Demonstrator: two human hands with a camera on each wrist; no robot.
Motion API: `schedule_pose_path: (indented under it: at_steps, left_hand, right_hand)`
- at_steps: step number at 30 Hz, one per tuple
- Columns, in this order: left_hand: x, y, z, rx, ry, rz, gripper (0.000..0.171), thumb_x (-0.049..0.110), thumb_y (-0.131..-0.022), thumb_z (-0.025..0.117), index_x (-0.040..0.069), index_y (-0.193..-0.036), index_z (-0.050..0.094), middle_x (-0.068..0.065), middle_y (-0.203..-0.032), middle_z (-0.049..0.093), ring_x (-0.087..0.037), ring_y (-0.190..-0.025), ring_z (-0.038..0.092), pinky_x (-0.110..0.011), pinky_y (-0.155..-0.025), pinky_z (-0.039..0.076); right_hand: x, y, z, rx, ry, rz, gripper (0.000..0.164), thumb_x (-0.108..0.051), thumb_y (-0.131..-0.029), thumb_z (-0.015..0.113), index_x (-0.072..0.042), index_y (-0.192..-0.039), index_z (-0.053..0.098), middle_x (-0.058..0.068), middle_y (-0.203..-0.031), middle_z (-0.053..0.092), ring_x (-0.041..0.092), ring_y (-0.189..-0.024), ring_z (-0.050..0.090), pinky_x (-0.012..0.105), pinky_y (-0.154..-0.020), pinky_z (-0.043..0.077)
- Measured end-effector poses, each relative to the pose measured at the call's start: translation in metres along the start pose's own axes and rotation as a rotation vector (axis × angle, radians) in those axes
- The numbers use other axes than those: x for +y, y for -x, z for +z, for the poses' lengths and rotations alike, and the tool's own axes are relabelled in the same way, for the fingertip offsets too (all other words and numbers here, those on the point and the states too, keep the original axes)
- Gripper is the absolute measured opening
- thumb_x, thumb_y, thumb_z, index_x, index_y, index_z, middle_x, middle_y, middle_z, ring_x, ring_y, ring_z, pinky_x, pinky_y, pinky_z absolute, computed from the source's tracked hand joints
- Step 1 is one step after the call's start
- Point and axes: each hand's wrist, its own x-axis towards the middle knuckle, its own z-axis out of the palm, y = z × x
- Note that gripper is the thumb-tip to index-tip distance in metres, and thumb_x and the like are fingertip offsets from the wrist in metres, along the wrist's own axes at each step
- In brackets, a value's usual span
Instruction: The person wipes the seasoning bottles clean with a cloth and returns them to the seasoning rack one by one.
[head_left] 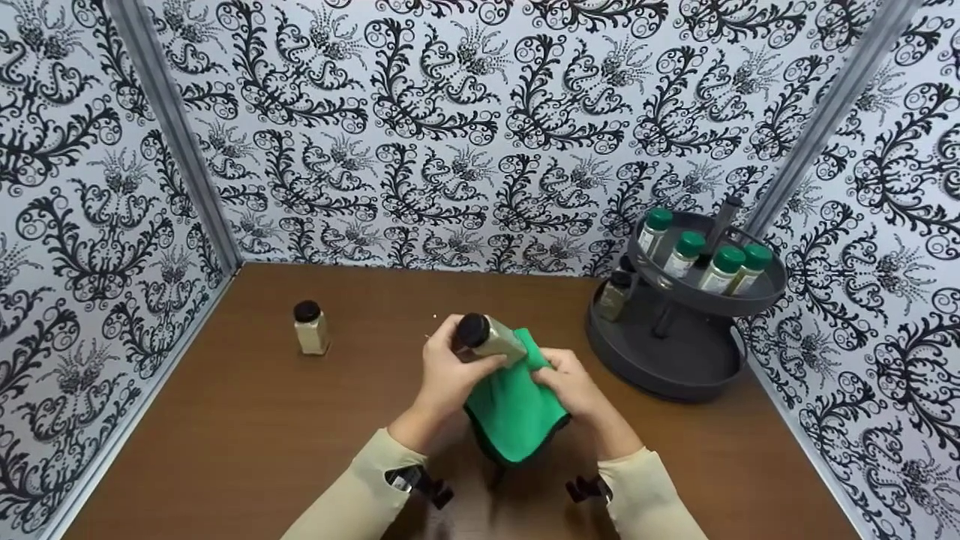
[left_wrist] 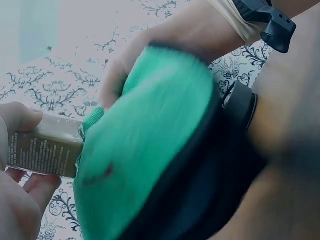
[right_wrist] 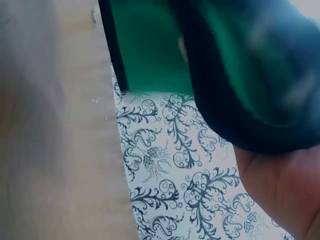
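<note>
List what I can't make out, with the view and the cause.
Print on the held jar: left wrist view, too small to read.
Full outline of the cloth: right wrist view, blurred and cut off by the frame edge.
Fingers of the right hand: right wrist view, covered by the cloth.
Labels on the green-capped jars: head view, too small.
Rear jar: head view, mostly behind the upper shelf.

The cloth (head_left: 517, 416) is green with black edges, the bench (head_left: 225, 450) brown, the wall (head_left: 465, 150) white with black scrolls.
</note>
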Motion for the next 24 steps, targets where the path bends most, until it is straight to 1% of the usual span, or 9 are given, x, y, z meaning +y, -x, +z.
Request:
schedule_pose_path:
  at_steps: [2, 4, 7, 10, 13, 16, 20, 22, 24]
  left_hand:
    - [0.001, 0.002, 0.001, -0.013, -0.002, 0.001, 0.049, 0.004, -0.072, 0.097, 0.004, -0.112, 0.069, -0.014, -0.109, 0.075, -0.013, -0.096, 0.073, -0.029, -0.082, 0.064]
    - [0.001, 0.003, 0.002, -0.04, -0.01, -0.002, 0.049, 0.007, -0.071, 0.098, 0.005, -0.109, 0.068, -0.013, -0.11, 0.075, -0.014, -0.097, 0.073, -0.03, -0.083, 0.064]
    - [0.001, 0.003, 0.001, -0.067, -0.054, -0.001, 0.048, 0.01, -0.07, 0.099, 0.007, -0.106, 0.068, -0.01, -0.109, 0.076, -0.013, -0.098, 0.072, -0.029, -0.084, 0.062]
    - [-0.002, -0.002, -0.004, -0.042, -0.078, 0.005, 0.047, 0.008, -0.069, 0.099, 0.007, -0.105, 0.069, -0.009, -0.107, 0.077, -0.013, -0.097, 0.07, -0.027, -0.083, 0.061]
    - [-0.003, -0.007, -0.008, -0.012, -0.071, 0.009, 0.047, 0.005, -0.07, 0.097, 0.005, -0.106, 0.068, -0.011, -0.107, 0.075, -0.013, -0.094, 0.07, -0.027, -0.082, 0.061]
    - [-0.003, -0.007, -0.008, -0.021, -0.062, -0.001, 0.048, 0.006, -0.071, 0.097, 0.004, -0.108, 0.067, -0.012, -0.108, 0.075, -0.013, -0.095, 0.07, -0.027, -0.083, 0.062]
    - [-0.004, -0.005, -0.005, -0.038, -0.074, -0.011, 0.048, 0.008, -0.069, 0.099, 0.007, -0.106, 0.067, -0.009, -0.108, 0.076, -0.014, -0.097, 0.07, -0.028, -0.084, 0.061]
    - [-0.008, -0.006, -0.005, -0.023, -0.083, -0.012, 0.049, 0.007, -0.068, 0.099, 0.007, -0.105, 0.068, -0.008, -0.107, 0.076, -0.014, -0.097, 0.07, -0.027, -0.085, 0.06]
    - [-0.012, -0.007, -0.005, -0.008, -0.068, -0.024, 0.048, 0.005, -0.068, 0.098, 0.006, -0.106, 0.068, -0.01, -0.107, 0.076, -0.013, -0.096, 0.069, -0.026, -0.085, 0.06]
  right_hand:
    - [0.0, 0.0, 0.0, -0.012, -0.011, 0.002, 0.034, 0.006, -0.094, 0.047, 0.013, -0.12, 0.068, 0.001, -0.089, 0.077, 0.011, -0.071, 0.073, 0.027, -0.067, 0.06]
    - [0.002, -0.002, 0.002, 0.012, -0.029, 0.004, 0.034, 0.007, -0.093, 0.048, 0.012, -0.119, 0.069, 0.001, -0.091, 0.077, 0.012, -0.074, 0.073, 0.027, -0.069, 0.061]
    - [0.004, -0.005, 0.007, 0.034, -0.04, 0.019, 0.035, 0.007, -0.094, 0.049, 0.011, -0.122, 0.069, 0.0, -0.098, 0.078, 0.012, -0.081, 0.074, 0.028, -0.075, 0.062]
    - [0.004, -0.006, 0.008, 0.032, -0.016, 0.012, 0.036, 0.007, -0.094, 0.05, 0.013, -0.125, 0.068, 0.005, -0.1, 0.078, 0.012, -0.082, 0.075, 0.029, -0.075, 0.062]
    - [0.003, -0.005, 0.007, 0.026, 0.013, -0.032, 0.037, 0.009, -0.092, 0.049, 0.017, -0.123, 0.067, 0.016, -0.098, 0.077, 0.012, -0.077, 0.074, 0.028, -0.072, 0.061]
    - [0.002, -0.005, 0.008, 0.042, 0.007, -0.042, 0.035, 0.01, -0.091, 0.05, 0.019, -0.12, 0.066, 0.019, -0.097, 0.076, 0.011, -0.075, 0.073, 0.026, -0.071, 0.061]
    - [0.003, -0.006, 0.017, 0.101, -0.029, 0.012, 0.034, 0.006, -0.095, 0.052, 0.016, -0.124, 0.066, 0.014, -0.103, 0.077, 0.013, -0.08, 0.074, 0.028, -0.074, 0.061]
    - [0.004, -0.007, 0.019, 0.158, -0.047, 0.03, 0.034, 0.005, -0.097, 0.053, 0.014, -0.127, 0.066, 0.013, -0.105, 0.077, 0.015, -0.082, 0.075, 0.03, -0.075, 0.062]
    - [0.004, -0.007, 0.018, 0.216, -0.057, 0.026, 0.035, 0.005, -0.098, 0.053, 0.013, -0.129, 0.066, 0.014, -0.106, 0.078, 0.015, -0.081, 0.075, 0.031, -0.074, 0.063]
